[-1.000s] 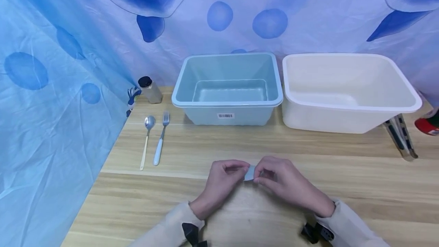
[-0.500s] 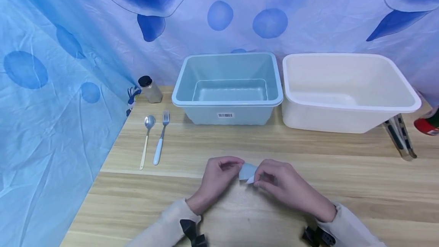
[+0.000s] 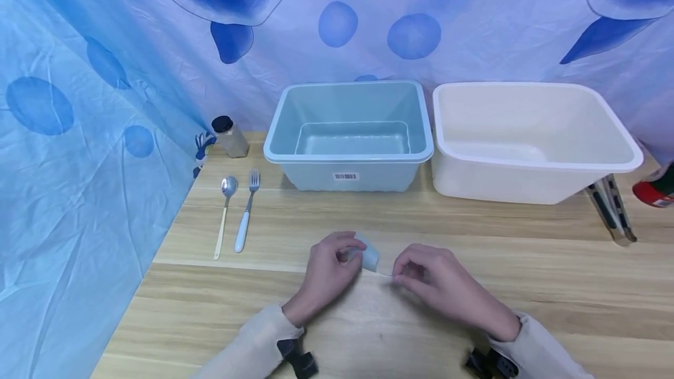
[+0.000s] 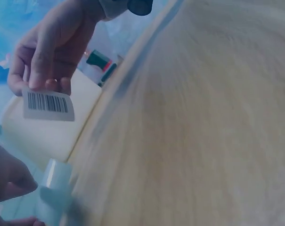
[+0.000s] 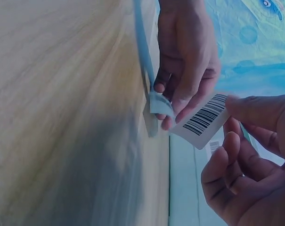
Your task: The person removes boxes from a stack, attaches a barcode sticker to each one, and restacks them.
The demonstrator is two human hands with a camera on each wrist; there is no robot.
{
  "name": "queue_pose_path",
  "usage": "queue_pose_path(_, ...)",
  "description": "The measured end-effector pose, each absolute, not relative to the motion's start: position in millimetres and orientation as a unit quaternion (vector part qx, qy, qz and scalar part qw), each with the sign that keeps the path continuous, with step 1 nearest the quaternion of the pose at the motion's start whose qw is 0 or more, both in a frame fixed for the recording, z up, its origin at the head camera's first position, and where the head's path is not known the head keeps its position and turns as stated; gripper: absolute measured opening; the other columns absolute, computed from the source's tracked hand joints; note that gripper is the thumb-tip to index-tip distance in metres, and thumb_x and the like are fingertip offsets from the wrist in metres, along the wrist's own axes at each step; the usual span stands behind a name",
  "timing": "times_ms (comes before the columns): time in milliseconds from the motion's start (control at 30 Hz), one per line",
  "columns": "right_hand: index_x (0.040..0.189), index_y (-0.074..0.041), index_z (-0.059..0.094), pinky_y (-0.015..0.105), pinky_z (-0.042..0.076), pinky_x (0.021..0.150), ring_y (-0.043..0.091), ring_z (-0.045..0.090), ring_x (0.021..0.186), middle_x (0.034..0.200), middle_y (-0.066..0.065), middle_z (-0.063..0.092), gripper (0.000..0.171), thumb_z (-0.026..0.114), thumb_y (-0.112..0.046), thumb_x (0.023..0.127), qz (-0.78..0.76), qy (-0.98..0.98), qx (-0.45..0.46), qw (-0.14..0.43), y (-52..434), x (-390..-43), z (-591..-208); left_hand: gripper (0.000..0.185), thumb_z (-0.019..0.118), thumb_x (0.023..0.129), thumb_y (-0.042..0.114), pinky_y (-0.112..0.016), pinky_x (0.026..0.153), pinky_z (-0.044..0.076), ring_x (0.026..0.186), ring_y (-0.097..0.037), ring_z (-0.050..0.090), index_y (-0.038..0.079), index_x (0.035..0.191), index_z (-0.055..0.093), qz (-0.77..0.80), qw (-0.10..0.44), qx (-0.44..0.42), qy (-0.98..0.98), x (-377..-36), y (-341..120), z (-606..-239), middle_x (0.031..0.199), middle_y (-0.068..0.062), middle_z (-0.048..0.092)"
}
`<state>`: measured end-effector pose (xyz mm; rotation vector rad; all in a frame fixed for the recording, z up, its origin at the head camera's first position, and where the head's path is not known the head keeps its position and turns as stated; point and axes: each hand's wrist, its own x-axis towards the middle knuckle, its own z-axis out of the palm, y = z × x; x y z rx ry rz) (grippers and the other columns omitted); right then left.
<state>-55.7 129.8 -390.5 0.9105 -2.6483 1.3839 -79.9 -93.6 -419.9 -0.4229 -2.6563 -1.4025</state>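
Low in the centre of the head view, just above the pale wooden desk (image 3: 474, 250), the two hands worked a small object between them. The left hand (image 3: 329, 268) pinched a small pale-blue, translucent plastic piece (image 3: 367, 256), its fingers (image 3: 351, 243) curled round it. The right hand (image 3: 437, 285) pinched a white barcode sticker (image 4: 48, 104) by one edge between thumb and forefinger — the sticker was rectangular, printed with black bars, and showed clearly in both wrist views but only as a thin sliver in the head view. In the right wrist view it hung in the middle right of the frame, its far edge near the left hand's fingertips; whether it touched the blue piece could not be told.

Against the frame half a second before, the hands stood further apart: the left hand had lifted up and to the left with the blue piece, while the right hand had stayed low, so the sticker stretched across the gap between them.

Behind them, in the upper middle, a light-blue tub (image 3: 350, 133) sat beside a white tub (image 3: 532, 139), with a spoon (image 3: 225, 209) and fork (image 3: 247, 209) at middle left.
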Motion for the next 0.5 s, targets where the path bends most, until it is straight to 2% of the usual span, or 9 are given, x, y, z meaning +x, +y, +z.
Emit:
queue_pose_path(67, 0.084, -0.019, 0.068, 0.02, 0.05, 0.06, -0.003, 0.053, 0.068, 0.075, -0.012, 0.062, 0.015, 0.076, -0.007, 0.081, 0.436, -0.853, 0.286, 0.013, 131, -56, -390, 0.017, 0.069, 0.076, 0.0, -0.023, 0.069, 0.054, 0.094, -0.019, 0.064, 0.011, 0.088, 0.075, -0.452, 0.07, -0.141, -0.878, -79, -93, -417, 0.117, -0.011, 0.066)
queue_pose_path(133, 0.084, -0.018, 0.068, 0.02, 0.049, 0.059, -0.004, 0.053, 0.068, 0.075, -0.013, 0.062, 0.015, 0.076, -0.006, 0.08, 0.43, -0.858, 0.282, 0.017, 132, -56, -390, 0.019, 0.07, 0.074, 0.0, -0.026, 0.072, 0.055, 0.102, -0.019, 0.061, 0.011, 0.088, 0.074, -0.445, 0.089, -0.16, -0.876, -77, -91, -413, 0.118, -0.009, 0.063)
queue_pose_path(233, 0.084, -0.018, 0.067, 0.02, 0.049, 0.058, -0.004, 0.052, 0.068, 0.076, -0.014, 0.061, 0.016, 0.075, -0.004, 0.08, 0.426, -0.861, 0.276, 0.024, 133, -56, -390, 0.019, 0.072, 0.073, 0.0, -0.026, 0.073, 0.054, 0.1, -0.017, 0.06, 0.01, 0.089, 0.073, -0.442, 0.111, -0.229, -0.86, -74, -86, -406, 0.108, -0.005, 0.065)
queue_pose_path(367, 0.084, -0.019, 0.066, 0.019, 0.049, 0.058, -0.004, 0.052, 0.067, 0.076, -0.014, 0.062, 0.02, 0.075, -0.002, 0.078, 0.422, -0.864, 0.27, 0.038, 134, -55, -390, 0.018, 0.076, 0.075, 0.005, -0.018, 0.076, 0.051, 0.09, -0.011, 0.061, 0.01, 0.092, 0.073, -0.419, 0.116, -0.341, -0.833, -69, -78, -401, 0.093, 0.001, 0.069)
queue_pose_path(500, 0.083, -0.017, 0.067, 0.019, 0.049, 0.057, -0.004, 0.051, 0.067, 0.076, -0.013, 0.062, 0.02, 0.076, -0.001, 0.077, 0.426, -0.862, 0.272, 0.042, 135, -53, -391, 0.012, 0.076, 0.079, 0.007, -0.012, 0.078, 0.048, 0.084, -0.005, 0.062, 0.013, 0.088, 0.072, -0.398, 0.108, -0.381, -0.828, -67, -73, -399, 0.085, 0.005, 0.071)
